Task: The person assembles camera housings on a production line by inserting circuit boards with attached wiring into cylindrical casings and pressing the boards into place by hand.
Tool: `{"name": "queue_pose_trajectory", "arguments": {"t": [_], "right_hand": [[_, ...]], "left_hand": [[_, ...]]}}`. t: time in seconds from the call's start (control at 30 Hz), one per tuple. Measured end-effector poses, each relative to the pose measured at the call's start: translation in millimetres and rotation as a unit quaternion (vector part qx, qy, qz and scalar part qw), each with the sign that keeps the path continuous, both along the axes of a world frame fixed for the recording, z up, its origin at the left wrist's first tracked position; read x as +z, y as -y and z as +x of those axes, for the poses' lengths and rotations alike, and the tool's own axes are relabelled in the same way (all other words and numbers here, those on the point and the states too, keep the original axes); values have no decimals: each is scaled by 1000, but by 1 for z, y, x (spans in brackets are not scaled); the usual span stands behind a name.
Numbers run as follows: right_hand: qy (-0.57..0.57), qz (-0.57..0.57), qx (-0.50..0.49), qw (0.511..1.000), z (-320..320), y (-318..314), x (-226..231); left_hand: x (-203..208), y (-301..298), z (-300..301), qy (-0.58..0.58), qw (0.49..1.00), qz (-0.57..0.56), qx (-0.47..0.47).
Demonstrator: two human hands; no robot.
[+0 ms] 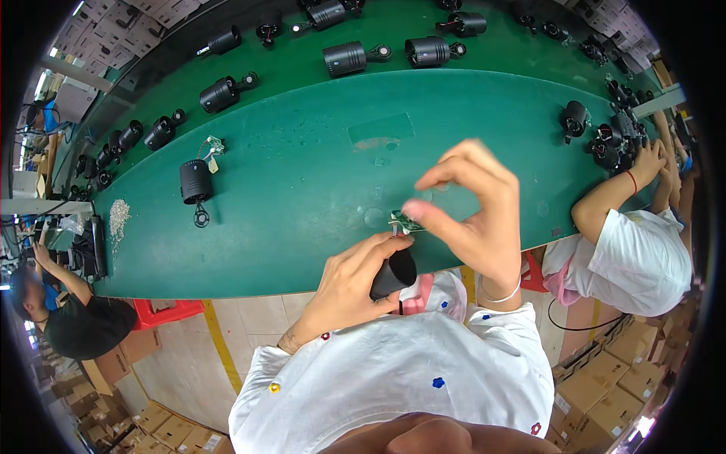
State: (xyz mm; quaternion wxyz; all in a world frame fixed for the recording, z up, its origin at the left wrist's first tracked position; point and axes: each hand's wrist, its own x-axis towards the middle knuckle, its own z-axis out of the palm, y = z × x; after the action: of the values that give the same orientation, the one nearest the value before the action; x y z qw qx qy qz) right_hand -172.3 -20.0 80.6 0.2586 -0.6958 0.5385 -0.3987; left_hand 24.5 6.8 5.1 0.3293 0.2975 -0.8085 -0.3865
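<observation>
My left hand (349, 281) is wrapped round a black cylindrical housing (394, 275) at the table's near edge, its dark round end turned to the right. Just beyond the left fingertips shows a small green circuit board (409, 222) with pale connectors; whether it is joined to the housing is hidden. Above and to the right of the board hovers my right hand (482, 210), thumb and curled fingers apart, nothing visible between them. The thumb tip overlaps the board in view; I cannot tell if they touch. To the left lies another black housing (196, 181) with a wired circuit board (215, 146).
On the green table (295, 189) lie a pile of small pale pieces (119, 221) and a clear sheet (382, 132). Beyond runs a darker green strip bearing several black housings (345, 58). People work at both sides; one's arm (614, 193) reaches housings at right.
</observation>
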Motion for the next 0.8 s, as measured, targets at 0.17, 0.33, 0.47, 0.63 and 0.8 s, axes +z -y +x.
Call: {"name": "queue_pose_trajectory", "arguments": {"t": [0.17, 0.33, 0.47, 0.63, 0.8], "right_hand": [[81, 184, -3, 980, -1, 2, -13], [290, 178, 34, 940, 3, 6, -46], [439, 177, 61, 879, 18, 3, -63], [529, 201, 69, 821, 29, -4, -71], [523, 168, 62, 833, 27, -9, -64]], "left_hand": [[-3, 0, -5, 30, 996, -69, 54], [-12, 3, -11, -21, 984, -147, 103], [-18, 2, -13, -64, 969, -199, 132], [-25, 1, -14, -77, 949, -265, 154], [-28, 3, -15, -78, 941, -286, 166]]}}
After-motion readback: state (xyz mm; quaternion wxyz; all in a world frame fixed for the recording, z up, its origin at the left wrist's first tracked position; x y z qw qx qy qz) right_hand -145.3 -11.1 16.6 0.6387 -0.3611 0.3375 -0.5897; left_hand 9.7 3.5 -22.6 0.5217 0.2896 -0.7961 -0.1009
